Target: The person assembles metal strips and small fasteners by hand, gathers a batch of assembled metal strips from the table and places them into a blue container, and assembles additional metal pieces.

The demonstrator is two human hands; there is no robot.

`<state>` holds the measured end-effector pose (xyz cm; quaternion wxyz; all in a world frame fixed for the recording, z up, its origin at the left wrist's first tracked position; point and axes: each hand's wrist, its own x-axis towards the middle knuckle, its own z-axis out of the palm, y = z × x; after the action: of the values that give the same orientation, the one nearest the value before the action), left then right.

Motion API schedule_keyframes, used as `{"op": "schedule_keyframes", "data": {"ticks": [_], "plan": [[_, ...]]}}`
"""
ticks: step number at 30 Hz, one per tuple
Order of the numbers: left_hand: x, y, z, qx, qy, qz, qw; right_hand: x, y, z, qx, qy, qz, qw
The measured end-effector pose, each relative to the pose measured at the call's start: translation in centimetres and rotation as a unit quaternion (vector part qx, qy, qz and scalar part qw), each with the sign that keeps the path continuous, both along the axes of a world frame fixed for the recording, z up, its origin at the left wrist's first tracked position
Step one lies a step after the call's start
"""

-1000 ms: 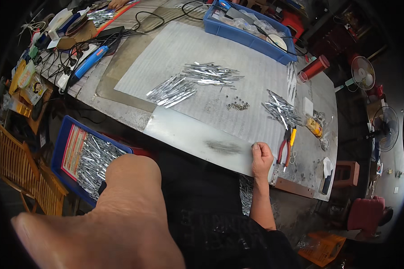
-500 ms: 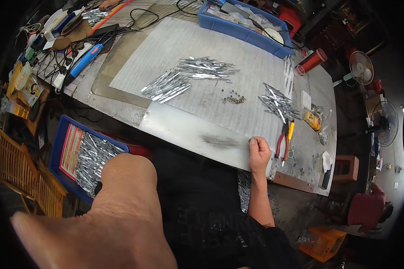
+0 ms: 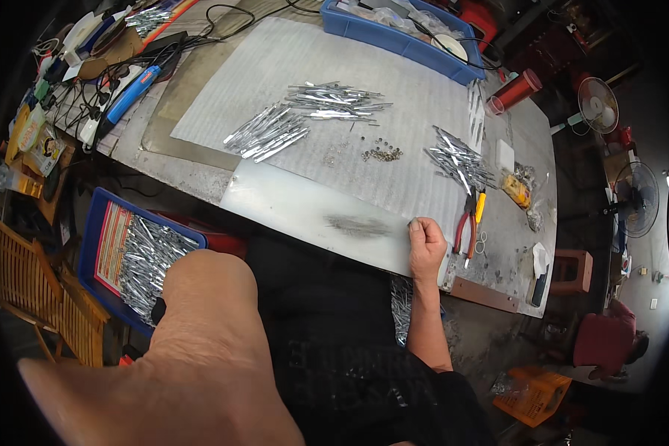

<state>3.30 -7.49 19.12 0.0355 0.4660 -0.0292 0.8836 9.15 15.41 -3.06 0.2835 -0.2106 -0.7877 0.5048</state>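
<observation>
At the front edge of the bench, my right hand (image 3: 427,250) is closed, thumb against the fingers. Whatever it may pinch is too small to make out. It rests at the right end of a pale smooth sheet (image 3: 290,199) with a dark smudge. My left arm is raised close in front of me, and my left hand (image 3: 163,405) fills the lower left, its fingers out of sight. Beyond the sheet lie thin silver metal strips (image 3: 267,134), a second heap of strips (image 3: 334,102) and small round metal pieces (image 3: 381,152). More strips (image 3: 457,160) are heaped at the right.
Left of my lap, a blue bin (image 3: 89,260) holds many metal strips. Red-handled pliers (image 3: 462,230) lie right of my hand. A blue crate (image 3: 401,48) and a red cylinder (image 3: 514,91) stand at the back. Cables (image 3: 215,30) cross the far left. A person (image 3: 604,343) is at far right.
The bench and its things have shifted slightly left and up in view. My right hand stays closed at the sheet's end, and my left arm stays raised.
</observation>
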Motion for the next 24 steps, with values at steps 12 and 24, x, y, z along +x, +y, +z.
{"op": "schedule_keyframes", "data": {"ticks": [12,24], "plan": [[-0.6,0.4,-0.9,-0.034,-0.014,-0.011,0.999,-0.1,-0.1,0.4,-0.011,0.001,0.0,1.0],[-0.4,-1.2,-1.7,-0.067,-0.019,-0.01,0.998,-0.1,0.0,0.3,-0.013,0.0,-0.001,1.0]]}}
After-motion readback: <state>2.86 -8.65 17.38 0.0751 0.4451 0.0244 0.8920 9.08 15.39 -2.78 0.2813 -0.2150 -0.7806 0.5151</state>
